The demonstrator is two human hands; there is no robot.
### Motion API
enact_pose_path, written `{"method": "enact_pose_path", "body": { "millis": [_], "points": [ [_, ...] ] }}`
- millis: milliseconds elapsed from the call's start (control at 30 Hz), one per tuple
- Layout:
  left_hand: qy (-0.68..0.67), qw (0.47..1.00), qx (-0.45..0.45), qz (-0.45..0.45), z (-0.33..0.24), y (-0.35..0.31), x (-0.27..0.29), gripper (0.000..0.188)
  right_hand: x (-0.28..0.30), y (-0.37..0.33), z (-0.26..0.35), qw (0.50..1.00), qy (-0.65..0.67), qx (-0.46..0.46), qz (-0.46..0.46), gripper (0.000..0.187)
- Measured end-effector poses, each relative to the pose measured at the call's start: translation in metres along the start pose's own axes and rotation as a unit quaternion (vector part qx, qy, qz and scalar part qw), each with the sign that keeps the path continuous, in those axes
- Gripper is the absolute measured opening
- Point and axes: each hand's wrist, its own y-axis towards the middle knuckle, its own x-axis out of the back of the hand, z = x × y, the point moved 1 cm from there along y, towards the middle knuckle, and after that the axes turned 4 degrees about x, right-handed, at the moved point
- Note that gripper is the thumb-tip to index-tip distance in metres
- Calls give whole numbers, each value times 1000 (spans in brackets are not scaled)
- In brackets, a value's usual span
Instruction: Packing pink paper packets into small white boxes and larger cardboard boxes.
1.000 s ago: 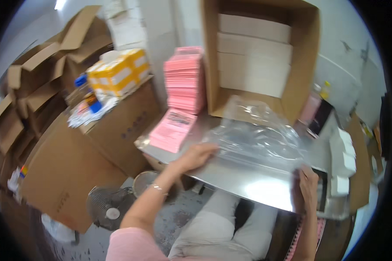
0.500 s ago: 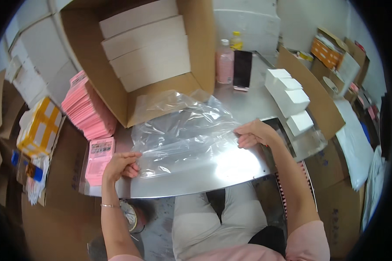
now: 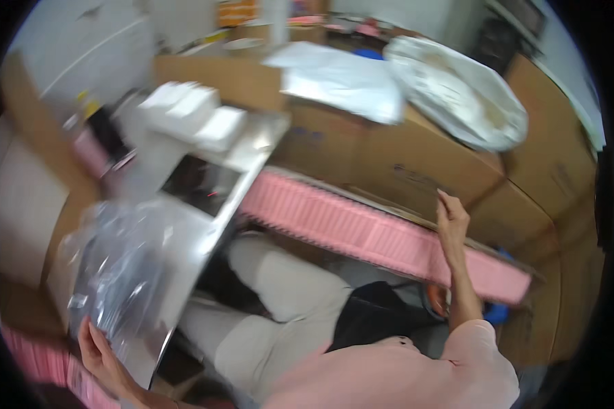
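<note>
A crumpled clear plastic bag (image 3: 119, 269) lies on the metal table (image 3: 194, 238) at the left. My left hand (image 3: 102, 354) is at its near edge, with thumb and fingers closed on the film; blur softens the exact contact. My right hand (image 3: 452, 221) is raised on the other side, above a long tray packed with a row of pink packets (image 3: 348, 218). Its fingers are loosely bent and apart, with nothing seen in them. The hand is apart from the packets.
White boxes (image 3: 184, 109) and a dark flat panel (image 3: 201, 184) are on the table. A phone (image 3: 109, 136) stands by a pink bottle (image 3: 89, 150). Large cartons (image 3: 416, 163) line the far side, topped by a white sack (image 3: 457, 95). Pink stacks (image 3: 37, 358) are at lower left.
The view has swung right, bringing the pink-packet tray fully into sight. My right hand has let go of the plastic bag and moved right. My left hand stays at the bag.
</note>
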Motion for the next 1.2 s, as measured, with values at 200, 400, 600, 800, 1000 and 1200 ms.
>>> {"method": "enact_pose_path", "body": {
  "millis": [200, 400, 600, 800, 1000, 1200],
  "points": [
    [-111, 893, -140, 412, -68, -93, -173, 15, 59, -119, -48, 960, -239, -108, -101, 49],
    [-126, 674, -246, 685, -124, -188, -251, 16, 46, -164, -53, 940, -271, -147, -145, 68],
    [-163, 547, -279, 772, -137, -267, -306, 21, 48, -161, -47, 935, -262, -206, -116, 71],
    [-201, 538, -237, 783, -156, -327, -326, 27, 48, -167, -48, 936, -235, -246, -89, 79],
    [-231, 607, -320, 690, -169, -378, -334, 59, 35, -163, -58, 944, -200, -243, -96, 91],
    [-259, 671, -372, 587, -175, -419, -343, 69, 28, -172, -61, 948, -199, -218, -118, 91]
  ]
}}
